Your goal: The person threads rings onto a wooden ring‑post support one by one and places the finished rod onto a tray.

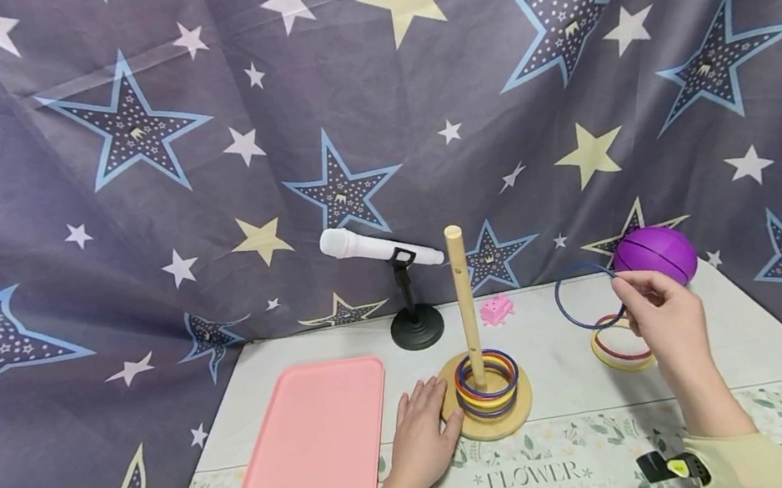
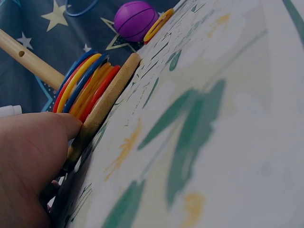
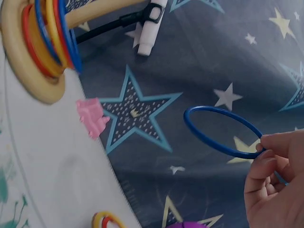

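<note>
Right hand (image 1: 670,320) raised — blue ring (image 3: 209,108) in its pinch

I pinch a smooth, glossy plastic ring (image 3: 206,108). The peg (image 1: 466,308) is smooth wood, the backdrop (image 1: 369,95) matt cloth.

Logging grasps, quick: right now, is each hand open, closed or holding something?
Left hand: open, touching the edge of the wooden base.
Right hand: closed, pinching a blue ring.
</note>
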Available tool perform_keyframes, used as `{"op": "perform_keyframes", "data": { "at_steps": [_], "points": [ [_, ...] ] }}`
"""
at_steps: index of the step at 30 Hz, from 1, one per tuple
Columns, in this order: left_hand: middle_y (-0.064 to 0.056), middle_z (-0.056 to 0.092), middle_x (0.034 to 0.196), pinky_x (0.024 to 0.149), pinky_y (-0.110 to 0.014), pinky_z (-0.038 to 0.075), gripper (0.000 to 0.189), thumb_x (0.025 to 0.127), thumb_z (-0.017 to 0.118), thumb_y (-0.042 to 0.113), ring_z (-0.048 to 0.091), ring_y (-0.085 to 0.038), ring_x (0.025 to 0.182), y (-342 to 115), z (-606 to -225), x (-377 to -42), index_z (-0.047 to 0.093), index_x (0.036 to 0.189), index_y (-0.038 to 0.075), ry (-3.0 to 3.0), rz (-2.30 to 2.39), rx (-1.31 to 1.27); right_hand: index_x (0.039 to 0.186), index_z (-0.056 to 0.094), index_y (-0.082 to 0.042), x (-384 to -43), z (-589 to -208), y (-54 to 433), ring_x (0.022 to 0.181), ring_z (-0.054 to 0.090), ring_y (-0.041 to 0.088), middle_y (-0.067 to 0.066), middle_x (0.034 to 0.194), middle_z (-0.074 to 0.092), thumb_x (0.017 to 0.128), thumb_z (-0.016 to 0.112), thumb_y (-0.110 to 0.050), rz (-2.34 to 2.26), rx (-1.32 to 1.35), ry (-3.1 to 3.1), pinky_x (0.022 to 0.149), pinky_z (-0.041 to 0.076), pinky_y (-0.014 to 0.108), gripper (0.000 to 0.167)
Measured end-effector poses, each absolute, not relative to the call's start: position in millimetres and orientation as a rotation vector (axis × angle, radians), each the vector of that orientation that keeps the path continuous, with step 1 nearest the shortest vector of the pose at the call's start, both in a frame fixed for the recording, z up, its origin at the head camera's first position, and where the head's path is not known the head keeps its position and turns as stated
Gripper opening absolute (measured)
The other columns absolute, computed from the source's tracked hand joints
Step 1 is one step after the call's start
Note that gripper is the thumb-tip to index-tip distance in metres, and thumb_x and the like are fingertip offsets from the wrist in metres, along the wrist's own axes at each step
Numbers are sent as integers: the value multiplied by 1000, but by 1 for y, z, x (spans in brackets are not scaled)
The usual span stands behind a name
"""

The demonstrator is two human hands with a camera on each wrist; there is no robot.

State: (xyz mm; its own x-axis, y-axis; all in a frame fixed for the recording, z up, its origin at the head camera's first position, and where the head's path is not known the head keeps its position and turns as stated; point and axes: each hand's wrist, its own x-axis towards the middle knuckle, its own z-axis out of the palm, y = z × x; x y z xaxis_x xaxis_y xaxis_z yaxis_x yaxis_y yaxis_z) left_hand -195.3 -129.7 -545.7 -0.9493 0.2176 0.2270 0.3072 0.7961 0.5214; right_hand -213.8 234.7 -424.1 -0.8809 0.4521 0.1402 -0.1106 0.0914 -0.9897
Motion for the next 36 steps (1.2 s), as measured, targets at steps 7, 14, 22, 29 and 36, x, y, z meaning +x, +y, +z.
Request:
{"op": "perform_keyframes", "data": {
  "at_steps": [7, 14, 22, 29, 36],
  "points": [
    [-18, 53, 165, 133, -64, 19, 59, 111, 65, 36, 40, -41, 159, -128, -544, -195, 57, 159, 3, -2847, -854, -409, 116, 80, -6, -210, -405, 222, 57, 54, 10, 0, 69, 64, 101, 85, -19, 1979, -203, -1804, 47, 48, 19, 21],
    [-19, 52, 166, 133, -64, 19, 59, 111, 66, 35, 40, -42, 159, -128, -543, -195, 56, 159, 2, -2852, -849, -410, 119, 78, -1, -203, -385, 211, 61, 56, 11, 1, 75, 65, 101, 83, -14, 2107, -76, -1684, 49, 49, 19, 23],
    [-19, 53, 165, 133, -64, 20, 59, 111, 67, 34, 41, -41, 159, -129, -544, -196, 57, 159, 2, -2844, -843, -412, 113, 78, -1, -199, -363, 197, 60, 54, 10, 2, 81, 65, 103, 79, -7, 2229, 84, -1539, 46, 45, 18, 12],
    [-21, 53, 164, 133, -65, 20, 59, 110, 68, 33, 41, -43, 158, -129, -543, -195, 57, 158, 1, -2832, -867, -416, 109, 78, -4, -198, -354, 185, 61, 57, 7, 1, 82, 66, 106, 74, -4, 2326, 200, -1454, 47, 43, 15, 5],
    [-20, 54, 163, 132, -67, 21, 59, 110, 68, 33, 42, -44, 157, -129, -544, -195, 58, 157, 1, -2818, -869, -425, 106, 79, -6, -195, -344, 172, 59, 56, 7, 1, 80, 67, 107, 71, -1, 2369, 276, -1404, 47, 42, 14, 9]
  ]
}}
